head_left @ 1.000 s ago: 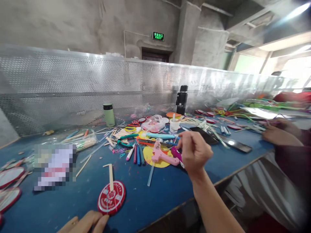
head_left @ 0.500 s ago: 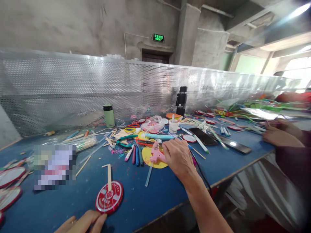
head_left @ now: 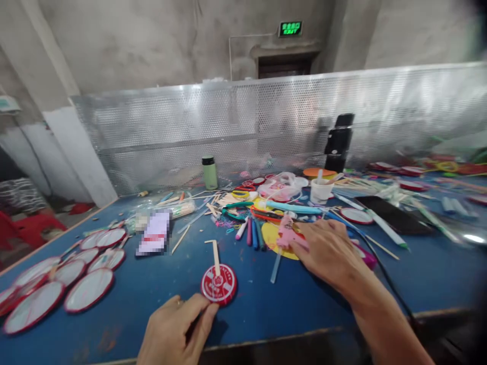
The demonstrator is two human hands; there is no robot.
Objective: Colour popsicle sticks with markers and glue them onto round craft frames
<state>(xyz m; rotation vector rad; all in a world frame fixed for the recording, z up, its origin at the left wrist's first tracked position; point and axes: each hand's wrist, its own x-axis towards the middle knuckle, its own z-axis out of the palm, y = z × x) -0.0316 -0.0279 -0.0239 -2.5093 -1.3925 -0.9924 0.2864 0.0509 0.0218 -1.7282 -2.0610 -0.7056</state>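
My left hand (head_left: 177, 324) pinches the near edge of a round red lid (head_left: 228, 290) with white print, which lies on the blue table. A flat wooden stick (head_left: 215, 256) reaches from the lid's middle away from me, with a short piece angled left at its far end. My right hand (head_left: 331, 256) is closed around a pink hot glue gun (head_left: 288, 233); its fingers partly hide the handle. A clear glue stick (head_left: 276, 268) sticks out of the gun toward me. Below the gun lies a yellow disc (head_left: 269, 237).
Several white discs with red rims (head_left: 89, 290) lie at the left. Markers (head_left: 252, 234), a white cup (head_left: 321, 191), a phone (head_left: 393, 215) and loose sticks crowd the middle and right. A green bottle (head_left: 209, 175) and black flask (head_left: 340, 144) stand before a perforated metal screen (head_left: 171, 126).
My view has swung left, bringing more red-rimmed discs into sight. My left hand still holds the lid's edge. My right hand has stayed at the glue gun.
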